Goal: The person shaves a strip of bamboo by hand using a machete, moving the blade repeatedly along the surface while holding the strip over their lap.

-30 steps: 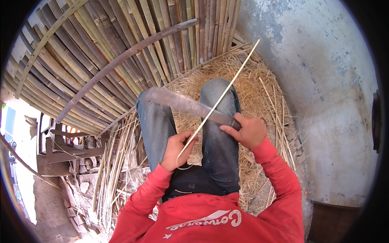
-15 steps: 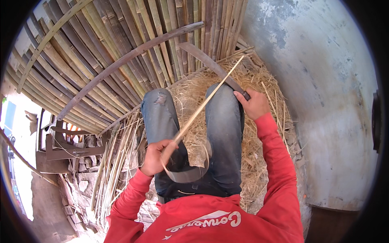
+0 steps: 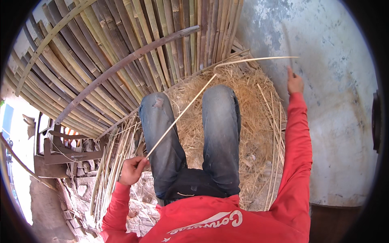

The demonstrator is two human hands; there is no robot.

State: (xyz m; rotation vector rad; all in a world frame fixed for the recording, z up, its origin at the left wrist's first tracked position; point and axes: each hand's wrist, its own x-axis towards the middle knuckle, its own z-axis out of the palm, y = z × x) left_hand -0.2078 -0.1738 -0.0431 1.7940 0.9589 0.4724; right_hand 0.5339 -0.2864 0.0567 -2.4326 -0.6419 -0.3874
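My left hand (image 3: 132,171) is closed on the near end of a thin, pale bamboo strip (image 3: 180,116), which slants up across my left thigh toward the straw. Close to its far tip, a second pale length (image 3: 257,60) runs right toward the wall; whether the two are joined I cannot tell. My right hand (image 3: 295,84), raised at the right with the arm stretched out, grips a long-bladed knife. Motion blurs the knife's blade (image 3: 288,42), which points up in front of the wall. Nothing lies between my two hands but my knees.
A screen of split bamboo poles (image 3: 133,30) with curved crosspieces leans at the upper left. Straw-like shavings (image 3: 219,81) cover the ground around my knees. Loose bamboo strips (image 3: 111,162) lie at my left, others at my right. A grey wall (image 3: 336,121) closes the right side.
My right hand has swung the knife up and right, away from my knee. My left hand has moved down and left. The strip's curl by my lap is gone; a length now stretches out rightward.
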